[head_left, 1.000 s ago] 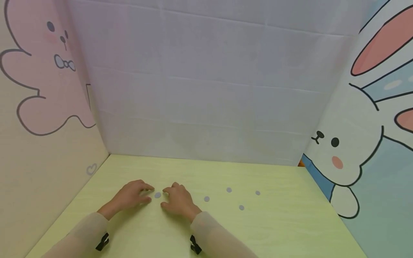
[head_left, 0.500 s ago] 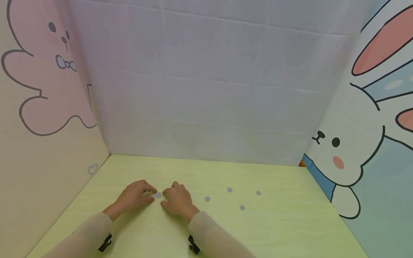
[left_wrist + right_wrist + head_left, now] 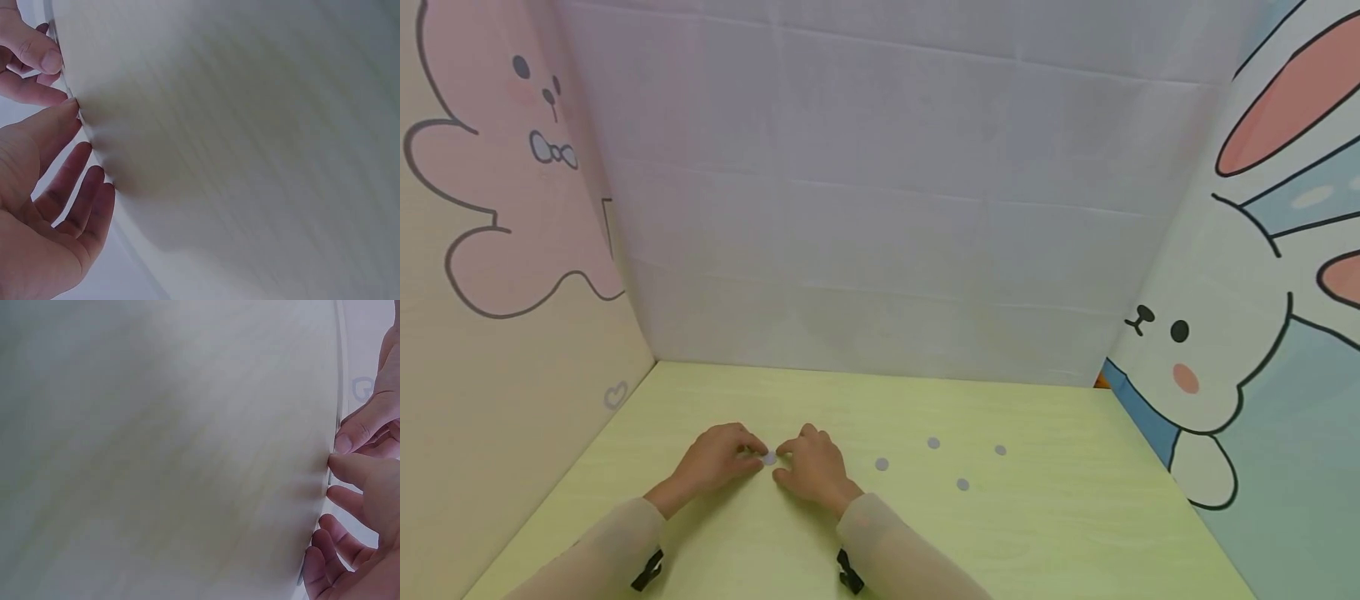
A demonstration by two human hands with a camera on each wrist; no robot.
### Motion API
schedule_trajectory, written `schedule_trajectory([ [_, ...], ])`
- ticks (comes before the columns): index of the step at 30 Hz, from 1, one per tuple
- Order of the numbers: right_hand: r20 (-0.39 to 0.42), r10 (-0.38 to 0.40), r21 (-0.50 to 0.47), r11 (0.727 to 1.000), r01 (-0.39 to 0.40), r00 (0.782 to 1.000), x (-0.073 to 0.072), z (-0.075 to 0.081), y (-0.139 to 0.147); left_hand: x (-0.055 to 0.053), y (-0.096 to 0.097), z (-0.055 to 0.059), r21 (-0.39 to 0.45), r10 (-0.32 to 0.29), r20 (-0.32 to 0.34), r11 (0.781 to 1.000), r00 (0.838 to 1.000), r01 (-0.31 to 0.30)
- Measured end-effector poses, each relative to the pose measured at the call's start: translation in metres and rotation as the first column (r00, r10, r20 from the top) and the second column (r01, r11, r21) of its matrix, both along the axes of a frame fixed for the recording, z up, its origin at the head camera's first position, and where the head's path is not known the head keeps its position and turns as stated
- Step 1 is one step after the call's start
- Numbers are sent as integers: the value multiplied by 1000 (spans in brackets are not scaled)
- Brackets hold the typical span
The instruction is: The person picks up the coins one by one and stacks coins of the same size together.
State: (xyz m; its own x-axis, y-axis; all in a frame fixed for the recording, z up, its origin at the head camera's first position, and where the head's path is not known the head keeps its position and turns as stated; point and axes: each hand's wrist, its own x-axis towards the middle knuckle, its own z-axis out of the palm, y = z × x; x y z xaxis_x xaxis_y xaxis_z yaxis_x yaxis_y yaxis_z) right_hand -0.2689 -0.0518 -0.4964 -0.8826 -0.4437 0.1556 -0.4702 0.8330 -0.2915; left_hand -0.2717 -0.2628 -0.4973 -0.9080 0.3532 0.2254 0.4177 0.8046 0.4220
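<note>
A small flat grey disc (image 3: 769,458), coin-like, lies on the pale yellow-green tabletop (image 3: 1060,492) between the two hands. My left hand (image 3: 718,457) is at its left side, the thumb and index fingertips pinching its edge. In the left wrist view those two fingertips come close together at the table surface, and the other fingers fan out below. To the right of the disc my right hand (image 3: 811,471) rests with fingertips on the table, thumb and index finger apart and nothing visible between them. Neither wrist view shows the disc clearly.
Several more grey discs lie flat to the right, among them a near disc (image 3: 882,464), a front disc (image 3: 962,484) and a far-right disc (image 3: 1000,450). A white back panel (image 3: 880,208) and printed side panels enclose the table on three sides.
My left hand has moved right to the disc, its thumb and index fingertips drawing closer together at the disc's edge. The right hand and the other discs have stayed in place.
</note>
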Motion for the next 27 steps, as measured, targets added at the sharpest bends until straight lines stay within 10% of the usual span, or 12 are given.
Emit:
schedule_trajectory([
  [27,3,-1,-146,989,1,1000,1,-7,4,12,10,2,23,-15,-5,1000,1000,15],
])
